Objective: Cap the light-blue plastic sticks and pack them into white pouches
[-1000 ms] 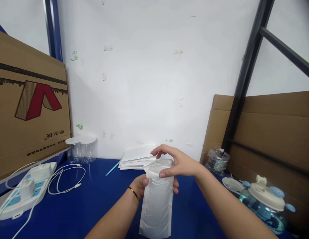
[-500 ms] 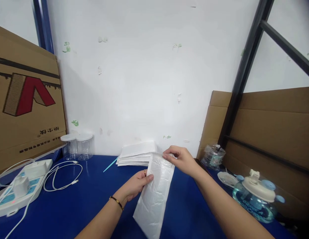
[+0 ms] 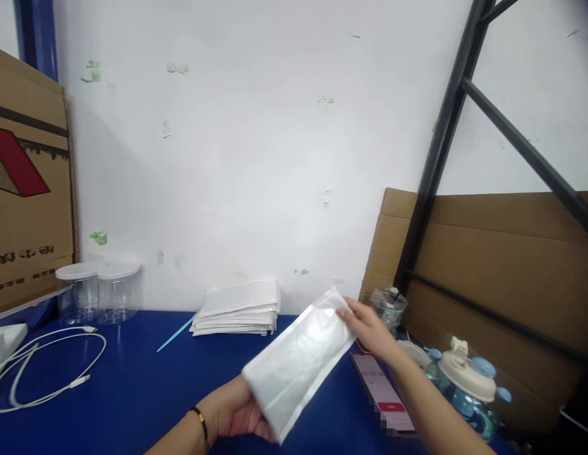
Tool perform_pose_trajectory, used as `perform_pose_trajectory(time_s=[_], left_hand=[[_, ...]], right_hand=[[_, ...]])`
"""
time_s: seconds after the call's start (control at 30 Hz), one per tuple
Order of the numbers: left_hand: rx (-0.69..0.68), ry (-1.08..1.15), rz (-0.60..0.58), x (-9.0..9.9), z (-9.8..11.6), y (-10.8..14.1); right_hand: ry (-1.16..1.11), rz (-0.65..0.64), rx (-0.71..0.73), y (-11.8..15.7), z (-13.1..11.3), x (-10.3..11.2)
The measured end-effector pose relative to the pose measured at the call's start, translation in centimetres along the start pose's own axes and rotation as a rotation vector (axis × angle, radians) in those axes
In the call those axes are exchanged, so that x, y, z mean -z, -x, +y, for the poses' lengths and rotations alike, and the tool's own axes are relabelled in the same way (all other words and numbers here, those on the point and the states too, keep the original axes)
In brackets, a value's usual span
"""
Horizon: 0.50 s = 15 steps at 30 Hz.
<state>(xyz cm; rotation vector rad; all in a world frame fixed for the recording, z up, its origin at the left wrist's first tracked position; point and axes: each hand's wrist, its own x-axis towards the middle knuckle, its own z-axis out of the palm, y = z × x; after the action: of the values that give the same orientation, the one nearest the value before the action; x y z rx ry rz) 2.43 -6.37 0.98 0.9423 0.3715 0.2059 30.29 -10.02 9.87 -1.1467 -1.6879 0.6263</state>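
We catalogue: cardboard box [image 3: 33, 221], 2 rows of upside-down Chinese characters [image 3: 26, 254], unclear, below 1 red emblem [image 3: 23, 167]; phone screen [image 3: 375, 377], 1 row of digits, too blurred to read.

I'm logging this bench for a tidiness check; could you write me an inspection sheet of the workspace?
Surface: blue tabletop
Work items: silvery-white padded mailer, raised; white stack near wall
Clutter: two lidded jars, teal stick, phone, bottle
Hands: right hand grips mailer's upper end; left hand at lower end, grip unclear
Cables: white cable loosely looped, left
Surroundings: marked white wall, cardboard, dark frame
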Motion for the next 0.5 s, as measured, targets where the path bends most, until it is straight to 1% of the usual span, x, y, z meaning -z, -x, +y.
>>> perform_pose_trajectory(time_s=[0.03, 0.1, 0.17, 0.2, 0.27, 0.33, 0.4, 0.5], left_hand=[[-0.014, 0.045, 0.046, 0.8, -0.2, -0.3], [-0.043, 0.121, 0.138, 2.2, -0.6, -0.9], [-0.067, 0.146, 0.209, 2.9, -0.8, -1.2], [-0.076, 0.139, 0.231, 3.1, -0.9, -1.3], [-0.086, 0.108, 0.239, 3.0, -1.0, -1.3], [-0.094, 0.095, 0.232, 2.8, -1.0, -1.2], [-0.104, 0.102, 0.237, 2.7, -1.0, -1.2], [-0.109, 0.101, 0.255, 2.7, -0.9, -1.3]], right_hand=[[-0.052, 0.076, -0.062, -1.0, 1.6, 1.5], [-0.093, 0.168, -0.213, -2.7, 5.1, 3.9], [0.008, 0.305, -0.414, -4.1, 8.5, 4.9], [0.042, 0.327, -0.467, -4.6, 10.0, 4.9], [0.102, 0.346, -0.530, -5.2, 12.3, 4.3], [0.174, 0.358, -0.568, -5.5, 13.6, 3.3], [0.255, 0.377, -0.581, -5.8, 14.1, 2.4], [0.347, 0.411, -0.544, -6.8, 13.5, 1.2]])
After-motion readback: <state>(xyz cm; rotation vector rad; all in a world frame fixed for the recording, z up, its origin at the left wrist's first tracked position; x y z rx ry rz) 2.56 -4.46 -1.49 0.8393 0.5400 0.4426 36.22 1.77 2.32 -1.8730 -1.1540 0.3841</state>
